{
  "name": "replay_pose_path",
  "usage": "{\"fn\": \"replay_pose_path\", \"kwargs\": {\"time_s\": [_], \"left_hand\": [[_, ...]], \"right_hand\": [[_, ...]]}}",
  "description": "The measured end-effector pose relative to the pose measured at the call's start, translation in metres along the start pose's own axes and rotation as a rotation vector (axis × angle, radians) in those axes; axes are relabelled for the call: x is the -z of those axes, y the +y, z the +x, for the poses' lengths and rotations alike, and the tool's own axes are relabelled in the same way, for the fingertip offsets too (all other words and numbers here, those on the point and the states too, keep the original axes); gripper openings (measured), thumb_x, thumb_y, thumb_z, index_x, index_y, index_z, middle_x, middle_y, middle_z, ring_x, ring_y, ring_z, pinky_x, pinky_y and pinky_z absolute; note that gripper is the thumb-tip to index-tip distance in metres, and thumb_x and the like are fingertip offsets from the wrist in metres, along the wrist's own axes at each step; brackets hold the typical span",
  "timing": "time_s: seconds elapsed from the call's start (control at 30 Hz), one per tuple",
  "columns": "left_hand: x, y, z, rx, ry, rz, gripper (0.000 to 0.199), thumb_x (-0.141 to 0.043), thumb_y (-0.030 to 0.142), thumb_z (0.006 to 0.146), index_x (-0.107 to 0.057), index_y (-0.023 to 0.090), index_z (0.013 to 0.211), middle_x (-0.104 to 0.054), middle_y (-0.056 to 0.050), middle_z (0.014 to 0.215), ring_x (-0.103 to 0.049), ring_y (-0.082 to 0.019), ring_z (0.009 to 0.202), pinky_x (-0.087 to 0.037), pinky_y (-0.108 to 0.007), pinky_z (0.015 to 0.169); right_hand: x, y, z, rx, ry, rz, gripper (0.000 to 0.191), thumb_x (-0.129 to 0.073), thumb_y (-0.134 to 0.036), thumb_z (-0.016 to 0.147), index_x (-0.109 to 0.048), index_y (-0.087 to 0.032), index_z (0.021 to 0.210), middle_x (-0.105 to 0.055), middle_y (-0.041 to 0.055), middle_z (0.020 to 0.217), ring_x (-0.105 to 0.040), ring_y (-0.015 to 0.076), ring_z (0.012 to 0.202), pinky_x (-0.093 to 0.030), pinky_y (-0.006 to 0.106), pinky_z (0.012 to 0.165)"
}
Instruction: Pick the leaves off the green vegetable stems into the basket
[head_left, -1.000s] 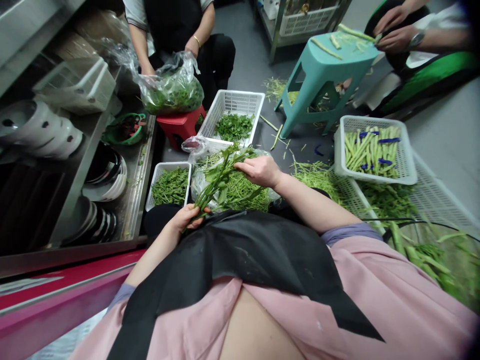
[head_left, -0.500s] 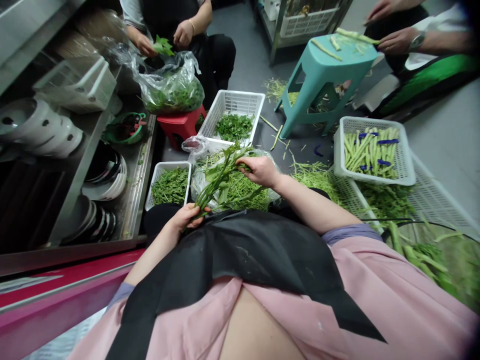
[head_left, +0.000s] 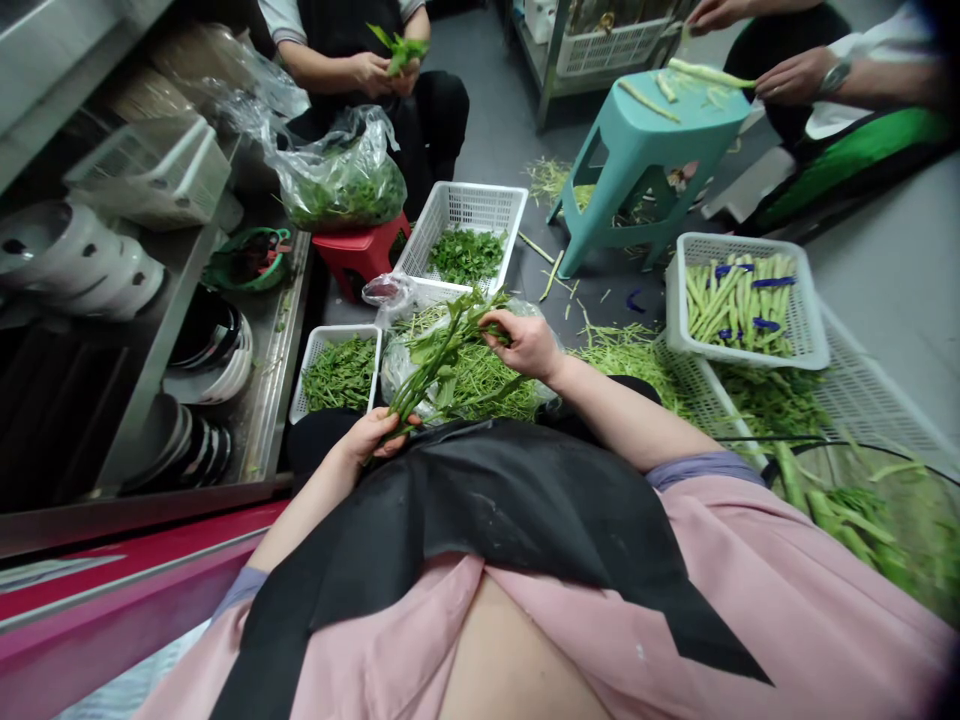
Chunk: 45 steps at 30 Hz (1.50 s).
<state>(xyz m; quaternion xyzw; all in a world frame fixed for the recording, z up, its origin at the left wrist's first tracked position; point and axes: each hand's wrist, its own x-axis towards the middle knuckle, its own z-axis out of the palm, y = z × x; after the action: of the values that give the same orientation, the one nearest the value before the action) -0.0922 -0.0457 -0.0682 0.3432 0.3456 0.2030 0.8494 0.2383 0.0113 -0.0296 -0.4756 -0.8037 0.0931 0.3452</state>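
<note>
My left hand (head_left: 376, 434) is wrapped round the lower stems of a bunch of leafy greens (head_left: 429, 372) in front of the black apron. At the bunch's upper right end, my right hand (head_left: 525, 343) pinches leaves or stems, its fingertips pressed together. Below the greens lies an open plastic bag heaped with cut green stems (head_left: 499, 378). To the left of the bag stands a small white basket (head_left: 296, 398) of green leaves. A larger white basket (head_left: 515, 215), with leafy greens inside, is beyond the bunch.
One person's hands (head_left: 386, 76) hold greens above a plastic bag (head_left: 345, 190) on a red stool (head_left: 356, 250). Another person works at a teal stool (head_left: 637, 125). White baskets (head_left: 817, 345) stand right; a metal shelf (head_left: 259, 420) with bowls runs along the left.
The person across has lifted greens from the bag and brought both hands together. My right hand has shifted very slightly right; my left hand keeps its place.
</note>
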Motion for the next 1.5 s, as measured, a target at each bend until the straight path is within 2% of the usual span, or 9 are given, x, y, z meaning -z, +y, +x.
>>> {"fn": "replay_pose_path", "kwargs": {"time_s": [0.23,0.4,0.5,0.73,0.9,1.07,1.17,1.33,1.5], "left_hand": [[0.004,-0.004,0.002,0.020,0.027,0.012,0.051,-0.075,0.050,0.071,-0.068,0.008,0.098,-0.045,0.005,0.042,-0.026,-0.003,0.030,-0.015,-0.014,0.032],[-0.001,0.000,0.002,0.025,0.036,0.041,0.051,-0.074,0.052,0.071,-0.068,0.008,0.097,-0.045,0.004,0.042,-0.027,-0.003,0.030,-0.015,-0.015,0.033],[-0.003,0.001,0.003,0.048,0.037,0.062,0.050,-0.075,0.052,0.071,-0.068,0.009,0.096,-0.047,0.004,0.043,-0.028,-0.003,0.030,-0.017,-0.014,0.033],[0.005,-0.002,0.000,-0.030,-0.038,-0.026,0.046,-0.071,0.049,0.076,-0.068,0.010,0.100,-0.044,0.005,0.042,-0.027,-0.003,0.029,-0.019,-0.014,0.031],[0.009,-0.004,0.001,-0.039,-0.064,-0.035,0.044,-0.069,0.047,0.079,-0.068,0.010,0.102,-0.045,0.005,0.043,-0.027,-0.003,0.029,-0.020,-0.013,0.031],[0.012,-0.005,0.001,-0.067,-0.069,-0.023,0.044,-0.068,0.048,0.080,-0.066,0.012,0.104,-0.045,0.005,0.043,-0.028,-0.003,0.028,-0.021,-0.013,0.031],[0.013,-0.004,0.002,-0.084,-0.063,-0.021,0.044,-0.066,0.048,0.081,-0.065,0.012,0.106,-0.045,0.005,0.043,-0.028,-0.004,0.028,-0.023,-0.014,0.031],[0.011,0.000,0.002,-0.090,-0.039,-0.033,0.046,-0.068,0.050,0.078,-0.065,0.014,0.105,-0.044,0.006,0.043,-0.028,-0.004,0.027,-0.022,-0.015,0.030],[0.010,0.006,0.003,-0.077,-0.015,-0.048,0.046,-0.071,0.048,0.076,-0.064,0.013,0.105,-0.044,0.007,0.043,-0.026,-0.004,0.027,-0.020,-0.016,0.030]], "right_hand": [[0.002,-0.006,0.008,0.119,-0.108,-0.110,0.029,-0.047,-0.027,0.090,-0.067,-0.017,0.108,-0.074,0.0063,0.097,-0.068,0.0158,0.085,-0.046,0.026,0.072],[-0.005,-0.010,0.008,0.013,-0.131,-0.201,0.027,-0.047,-0.025,0.089,-0.066,-0.014,0.104,-0.073,0.0087,0.086,-0.064,0.0167,0.074,-0.042,0.027,0.066],[-0.011,-0.007,0.006,-0.126,-0.015,-0.132,0.027,-0.047,-0.026,0.088,-0.064,-0.013,0.103,-0.071,0.0099,0.087,-0.062,0.0170,0.071,-0.041,0.029,0.065],[0.006,0.031,0.015,-0.480,0.492,0.420,0.027,-0.053,-0.045,0.087,-0.054,-0.018,0.091,-0.058,0.0022,0.076,-0.053,0.0116,0.067,-0.042,0.026,0.063],[0.015,0.031,0.013,-0.658,0.399,1.013,0.037,-0.065,-0.054,0.078,-0.048,-0.023,0.090,-0.029,-0.0095,0.054,-0.027,0.0052,0.042,-0.024,0.020,0.041],[0.016,0.024,0.008,-0.706,0.210,1.347,0.041,-0.072,-0.051,0.072,-0.047,-0.022,0.088,-0.022,-0.0124,0.051,-0.016,0.0036,0.039,-0.016,0.018,0.037],[0.007,0.032,0.004,-0.704,0.094,1.178,0.036,-0.066,-0.051,0.077,-0.051,-0.021,0.091,-0.030,-0.0106,0.052,-0.023,0.0048,0.040,-0.022,0.019,0.040],[-0.012,0.048,-0.012,-0.692,-0.090,0.216,0.024,-0.067,-0.029,0.074,-0.067,-0.018,0.095,-0.062,0.0046,0.070,-0.055,0.0158,0.063,-0.044,0.029,0.063],[0.017,0.030,-0.017,-0.514,0.275,-0.010,0.037,-0.041,-0.038,0.093,-0.070,-0.015,0.097,-0.070,0.0104,0.088,-0.062,0.0196,0.080,-0.047,0.032,0.072]]}}
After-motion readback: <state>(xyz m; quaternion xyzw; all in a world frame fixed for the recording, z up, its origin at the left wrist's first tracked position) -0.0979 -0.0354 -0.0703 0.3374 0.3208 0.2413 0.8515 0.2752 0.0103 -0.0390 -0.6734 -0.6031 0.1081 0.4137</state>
